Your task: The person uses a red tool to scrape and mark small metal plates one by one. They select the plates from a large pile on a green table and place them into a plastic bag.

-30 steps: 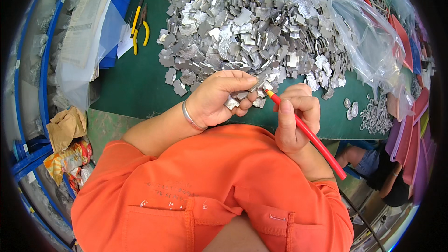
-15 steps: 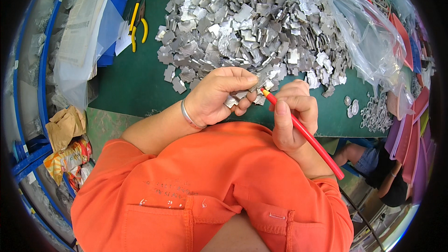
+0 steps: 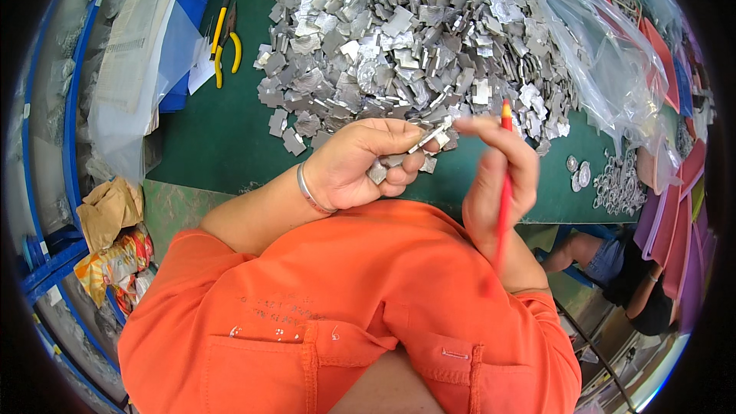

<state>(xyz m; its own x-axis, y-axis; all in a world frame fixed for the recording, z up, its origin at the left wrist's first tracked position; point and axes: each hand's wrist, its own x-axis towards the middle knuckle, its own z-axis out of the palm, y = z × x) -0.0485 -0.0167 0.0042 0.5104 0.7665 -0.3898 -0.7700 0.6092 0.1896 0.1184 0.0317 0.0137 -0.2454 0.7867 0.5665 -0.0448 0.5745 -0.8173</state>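
My left hand (image 3: pixel 353 159) pinches a thin silvery metal piece (image 3: pixel 432 135) between thumb and forefinger, held nearly edge-on. More small metal pieces (image 3: pixel 377 172) are tucked in its curled lower fingers. Close by on the right, my right hand (image 3: pixel 502 176) has a red pencil (image 3: pixel 505 207) gripped upright, its yellow-banded tip pointing away from me. That hand's forefinger is stretched to the end of the pinched piece; blur hides whether they touch. Just beyond both hands rises a big heap of flat metal pieces (image 3: pixel 399 38) on the green table (image 3: pixel 222 142).
Yellow-handled pliers (image 3: pixel 229 46) and a yellow-and-black tool (image 3: pixel 222 21) lie to the left, beside papers (image 3: pixel 134 46) and a blue bin (image 3: pixel 201 0). A clear plastic bag (image 3: pixel 602 61) and small metal rings (image 3: pixel 619 188) lie at right. Another person (image 3: pixel 636 284) sits beyond the right edge.
The pencil tip has come off the metal piece, and the pencil has swung upright. My right forefinger has stretched to the piece, which has tilted from face-up to nearly edge-on.
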